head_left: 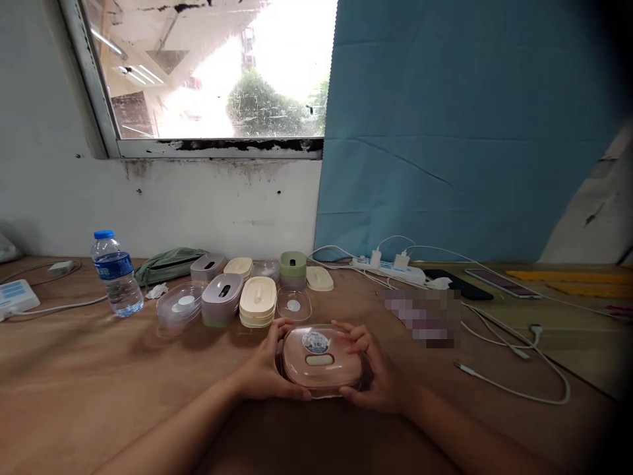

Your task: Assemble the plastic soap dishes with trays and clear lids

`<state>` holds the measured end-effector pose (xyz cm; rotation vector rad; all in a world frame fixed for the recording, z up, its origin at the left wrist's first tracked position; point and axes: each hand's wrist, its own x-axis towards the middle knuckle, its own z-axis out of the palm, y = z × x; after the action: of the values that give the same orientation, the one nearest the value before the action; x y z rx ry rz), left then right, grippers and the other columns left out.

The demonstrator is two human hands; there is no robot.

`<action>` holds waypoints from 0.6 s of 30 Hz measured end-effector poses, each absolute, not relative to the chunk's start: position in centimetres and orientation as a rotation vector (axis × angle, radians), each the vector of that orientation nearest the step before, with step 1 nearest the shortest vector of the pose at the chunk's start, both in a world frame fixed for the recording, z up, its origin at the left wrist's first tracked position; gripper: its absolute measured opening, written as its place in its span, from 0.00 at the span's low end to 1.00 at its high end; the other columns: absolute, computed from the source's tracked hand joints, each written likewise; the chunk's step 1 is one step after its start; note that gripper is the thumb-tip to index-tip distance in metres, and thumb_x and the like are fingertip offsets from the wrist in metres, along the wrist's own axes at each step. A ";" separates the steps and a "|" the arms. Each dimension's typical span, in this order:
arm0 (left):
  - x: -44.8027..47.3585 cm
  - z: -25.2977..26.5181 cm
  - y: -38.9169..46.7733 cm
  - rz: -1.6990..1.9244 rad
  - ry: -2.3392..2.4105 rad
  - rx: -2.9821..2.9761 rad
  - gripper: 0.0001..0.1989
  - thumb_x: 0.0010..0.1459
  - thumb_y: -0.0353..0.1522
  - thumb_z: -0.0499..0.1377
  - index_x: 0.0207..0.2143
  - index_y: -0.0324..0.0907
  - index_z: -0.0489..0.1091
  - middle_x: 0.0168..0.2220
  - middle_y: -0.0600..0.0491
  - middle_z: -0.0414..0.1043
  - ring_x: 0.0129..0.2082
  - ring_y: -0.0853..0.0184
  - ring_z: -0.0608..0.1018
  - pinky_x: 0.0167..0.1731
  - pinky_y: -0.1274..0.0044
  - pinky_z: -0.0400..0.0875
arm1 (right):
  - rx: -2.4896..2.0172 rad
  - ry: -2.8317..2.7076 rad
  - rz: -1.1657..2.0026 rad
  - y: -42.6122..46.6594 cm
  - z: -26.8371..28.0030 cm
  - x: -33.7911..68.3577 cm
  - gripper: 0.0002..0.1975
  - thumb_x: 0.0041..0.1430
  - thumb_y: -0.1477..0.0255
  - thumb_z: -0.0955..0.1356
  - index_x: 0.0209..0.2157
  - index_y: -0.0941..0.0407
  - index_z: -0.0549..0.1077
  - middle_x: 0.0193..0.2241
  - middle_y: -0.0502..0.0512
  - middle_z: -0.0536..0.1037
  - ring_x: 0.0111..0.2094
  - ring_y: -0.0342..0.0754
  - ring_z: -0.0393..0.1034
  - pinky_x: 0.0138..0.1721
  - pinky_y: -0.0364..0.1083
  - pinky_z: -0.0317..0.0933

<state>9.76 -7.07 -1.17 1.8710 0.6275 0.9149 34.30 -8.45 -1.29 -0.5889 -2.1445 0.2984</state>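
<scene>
- Between both hands, at near middle of brown table (74, 376): pink lidded box (321, 377), top face up, oval sticker (316, 342) and pale insert (319, 360) showing. Cannot tell if resting or slightly raised.
- Left hand (270, 371): partly open, cupped round left side; thumb along near edge, fingertips at far left corner. Box in hold.
- Right hand (380, 373): partly open, cupped round right side; thumb at near edge, fingers spread over far right corner. Sharing same hold.
- Slip: possible; cause, smooth glossy plastic under fingertips.
- Skewed or popped lid: possible; cause, uneven thumb pressure. Seating of lid not clear.
- Knock to cream lid stack (258, 305) or clear lid (295, 306), just beyond: possible; cause, forward push.
- Snag on white cable plug (467, 370): less likely; cause, wide sweep rightward.
</scene>
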 end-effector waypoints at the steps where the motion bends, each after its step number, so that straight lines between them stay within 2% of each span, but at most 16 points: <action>1: 9.7 -1.2 -6.9 0.889 0.633 1.877 0.49 0.32 0.33 0.69 0.52 0.45 0.42 0.51 0.44 0.54 0.52 0.59 0.62 0.52 0.67 0.56 | -0.600 -2.158 0.314 -8.4 -1.3 34.3 0.24 0.41 0.71 0.71 0.39 0.52 0.56 0.42 0.57 0.62 0.55 0.59 0.52 0.49 0.56 0.56; 7: 9.1 -1.2 -6.6 0.796 0.671 1.974 0.53 0.28 0.33 0.70 0.53 0.44 0.41 0.52 0.43 0.56 0.53 0.58 0.61 0.53 0.66 0.55 | -0.705 -2.193 0.381 -8.6 -1.2 34.6 0.23 0.43 0.69 0.71 0.39 0.51 0.57 0.41 0.56 0.64 0.55 0.57 0.52 0.50 0.54 0.55; 11: 8.7 -1.2 -6.3 0.735 0.715 2.049 0.54 0.27 0.34 0.70 0.54 0.45 0.41 0.52 0.44 0.57 0.54 0.57 0.60 0.53 0.65 0.53 | -0.757 -2.016 0.546 -8.3 -1.3 34.9 0.21 0.47 0.59 0.67 0.39 0.52 0.58 0.40 0.57 0.65 0.50 0.56 0.60 0.47 0.53 0.58; 15: 8.4 -1.2 -5.9 0.707 0.668 2.097 0.53 0.28 0.34 0.70 0.53 0.45 0.41 0.51 0.45 0.59 0.53 0.58 0.61 0.54 0.66 0.52 | -0.987 -1.520 0.723 -7.5 -1.2 35.0 0.21 0.52 0.50 0.58 0.38 0.53 0.61 0.32 0.56 0.71 0.35 0.52 0.70 0.39 0.49 0.63; 18: 8.2 -1.1 -5.8 0.694 0.662 2.118 0.49 0.29 0.35 0.69 0.52 0.44 0.45 0.51 0.47 0.57 0.52 0.60 0.62 0.52 0.68 0.55 | -1.169 -1.173 0.806 -6.4 -0.9 34.9 0.20 0.54 0.52 0.56 0.33 0.54 0.65 0.22 0.51 0.70 0.20 0.46 0.65 0.22 0.44 0.60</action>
<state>8.25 -5.85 -1.12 2.1178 0.6623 0.6941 34.95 -6.41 -0.85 -1.1691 -1.1733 0.8062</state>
